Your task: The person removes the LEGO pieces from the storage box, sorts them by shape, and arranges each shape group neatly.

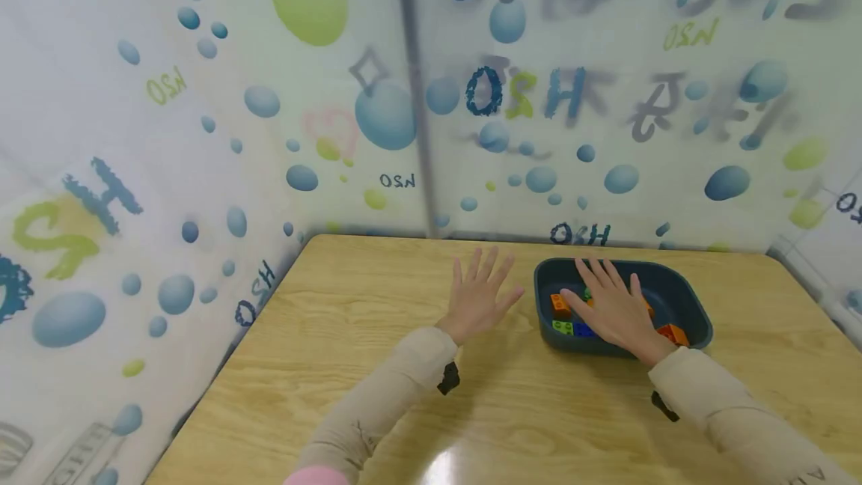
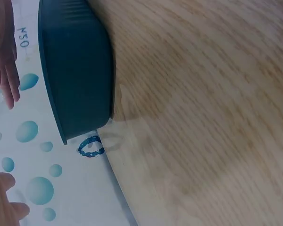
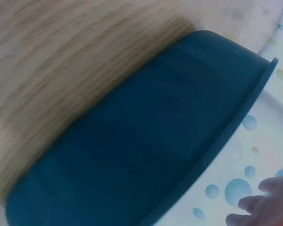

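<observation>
My left hand [image 1: 474, 302] is spread wide, fingers straight, above the wooden table and left of a dark blue-green plastic bin [image 1: 680, 292]. Over the bin hovers my right hand [image 1: 616, 313], also with straight, parted fingers, covering part of what lies inside. Both hands hold nothing. Around the right hand, an orange toy brick [image 1: 560, 306], a light green brick [image 1: 563, 328], a blue brick [image 1: 583, 330] and a red-orange brick [image 1: 673, 334] show in the bin. Both wrist views show the outer wall of the bin [image 2: 78, 70] with fingertips at the frame edge.
The bin stands on the right half of the wooden table [image 1: 364, 298], near its back edge. Behind it rises a white curtain-like wall [image 1: 337, 193] printed with blue and green bubbles and letters. Similar printed panels flank the table on both sides.
</observation>
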`<state>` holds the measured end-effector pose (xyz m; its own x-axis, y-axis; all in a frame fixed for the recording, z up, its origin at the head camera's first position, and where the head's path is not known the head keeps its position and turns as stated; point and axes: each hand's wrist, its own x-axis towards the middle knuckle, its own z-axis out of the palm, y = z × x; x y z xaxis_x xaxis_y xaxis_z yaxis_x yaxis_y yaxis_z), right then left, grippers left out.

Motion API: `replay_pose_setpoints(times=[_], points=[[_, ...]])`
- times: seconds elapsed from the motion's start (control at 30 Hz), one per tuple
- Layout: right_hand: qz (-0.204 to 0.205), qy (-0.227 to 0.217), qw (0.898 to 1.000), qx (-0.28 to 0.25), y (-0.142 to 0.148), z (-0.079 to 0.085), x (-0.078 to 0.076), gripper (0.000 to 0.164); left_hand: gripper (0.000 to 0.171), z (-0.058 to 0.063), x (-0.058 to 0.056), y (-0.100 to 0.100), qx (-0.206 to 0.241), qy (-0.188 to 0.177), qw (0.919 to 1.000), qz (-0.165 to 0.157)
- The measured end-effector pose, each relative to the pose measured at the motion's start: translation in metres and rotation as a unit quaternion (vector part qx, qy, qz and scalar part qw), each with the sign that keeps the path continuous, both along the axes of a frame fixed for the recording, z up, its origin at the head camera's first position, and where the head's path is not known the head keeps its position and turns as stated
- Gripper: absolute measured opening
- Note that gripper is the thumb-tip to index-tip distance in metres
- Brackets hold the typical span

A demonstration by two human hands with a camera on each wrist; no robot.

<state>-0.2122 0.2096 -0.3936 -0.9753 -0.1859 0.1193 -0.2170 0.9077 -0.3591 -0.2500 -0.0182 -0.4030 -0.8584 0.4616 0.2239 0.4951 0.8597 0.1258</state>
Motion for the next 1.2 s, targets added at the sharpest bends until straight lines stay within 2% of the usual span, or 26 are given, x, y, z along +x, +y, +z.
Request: replay_pose_setpoints(times=[0.13,0.33,0.47,0.63,0.73,0.83,1.0,1.1,1.2], points=[[-0.008,0.008,1.000,-0.024,0.009,-0.005,0.003,0.072,0.058,-0.002,0.003,0.003,-0.004,0.009,0.9999,-0.006],[-0.014,0.041,0.998,-0.048,0.027,-0.009,0.010,0.068,0.058,0.000,0.010,0.012,-0.017,0.014,0.9987,-0.046],[-0.001,0.047,0.998,-0.048,0.036,-0.010,0.015,0.065,0.059,0.001,0.016,0.018,-0.046,0.022,0.9968,-0.061],[0.011,0.072,0.993,-0.096,0.046,-0.006,0.018,0.062,0.059,0.003,0.022,0.026,-0.096,0.050,0.9902,-0.088],[0.009,0.092,0.990,-0.105,0.055,-0.005,0.020,0.063,0.058,0.006,0.027,0.029,-0.110,0.060,0.9860,-0.111],[-0.001,0.125,0.987,-0.104,0.065,-0.006,0.021,0.059,0.057,0.008,0.030,0.033,-0.086,0.057,0.9851,-0.137],[-0.037,0.140,0.981,-0.131,0.086,-0.004,0.020,0.051,0.053,0.011,0.032,0.040,-0.022,0.049,0.9835,-0.172],[-0.056,0.140,0.979,-0.134,0.098,-0.004,0.021,0.048,0.052,0.015,0.033,0.044,-0.016,0.044,0.9821,-0.183],[-0.064,0.141,0.979,-0.129,0.110,-0.006,0.022,0.044,0.053,0.019,0.032,0.050,-0.035,0.032,0.9810,-0.188]])
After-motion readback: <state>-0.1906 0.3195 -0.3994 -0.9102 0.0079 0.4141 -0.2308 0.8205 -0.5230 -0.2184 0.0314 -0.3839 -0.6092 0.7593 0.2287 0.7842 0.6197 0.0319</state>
